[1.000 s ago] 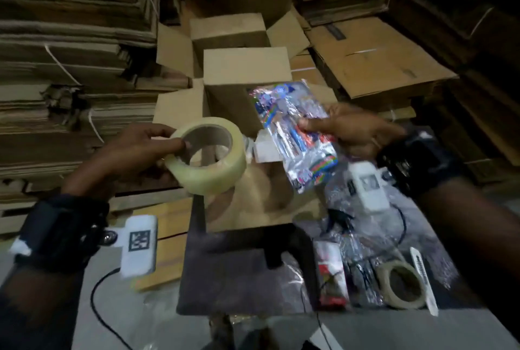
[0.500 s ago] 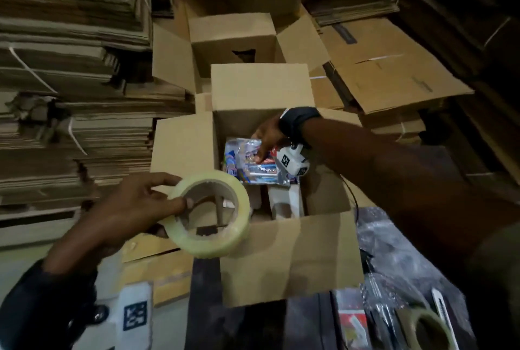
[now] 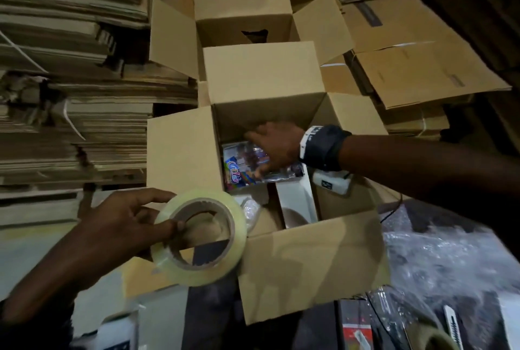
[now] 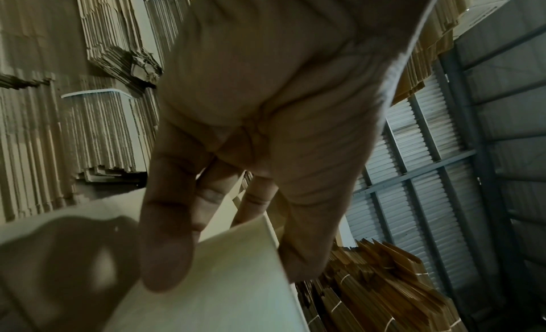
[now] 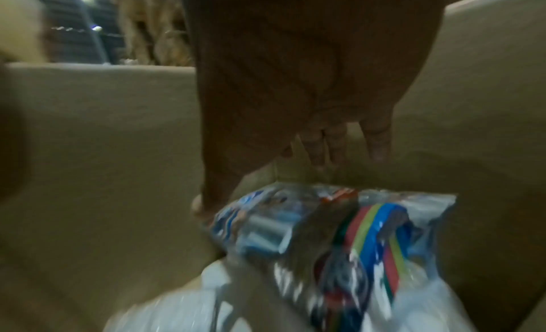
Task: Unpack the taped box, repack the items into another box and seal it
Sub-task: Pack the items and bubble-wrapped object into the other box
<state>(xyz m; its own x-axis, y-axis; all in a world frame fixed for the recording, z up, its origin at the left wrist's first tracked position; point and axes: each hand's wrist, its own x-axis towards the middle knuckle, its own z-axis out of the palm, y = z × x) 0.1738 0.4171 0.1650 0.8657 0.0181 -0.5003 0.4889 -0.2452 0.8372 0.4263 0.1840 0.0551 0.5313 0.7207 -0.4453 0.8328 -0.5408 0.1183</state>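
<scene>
An open cardboard box (image 3: 309,259) stands in the middle with all flaps spread. Inside lie a colourful foil packet (image 3: 239,172) and a white carton (image 3: 295,200). My right hand (image 3: 264,150) is down in the box over the packet, fingers straight. In the right wrist view the right hand (image 5: 274,173) is spread above the packet (image 5: 325,232), only the thumb tip touching its edge. My left hand (image 3: 157,217) grips a roll of clear tape (image 3: 202,273) at the box's near left corner. The left wrist view shows the left hand (image 4: 233,255) curled round the tape roll (image 4: 207,302).
A second open box (image 3: 242,12) stands right behind. Tall stacks of flattened cardboard (image 3: 70,96) line the left, flat cartons (image 3: 422,74) the right. Crinkled plastic wrap (image 3: 450,259), a box cutter (image 3: 453,327) and a red packet (image 3: 357,332) lie at the lower right.
My right hand carried the foil packet from above the table down into the open box and laid it there. The left hand kept the tape roll, drifting slightly lower.
</scene>
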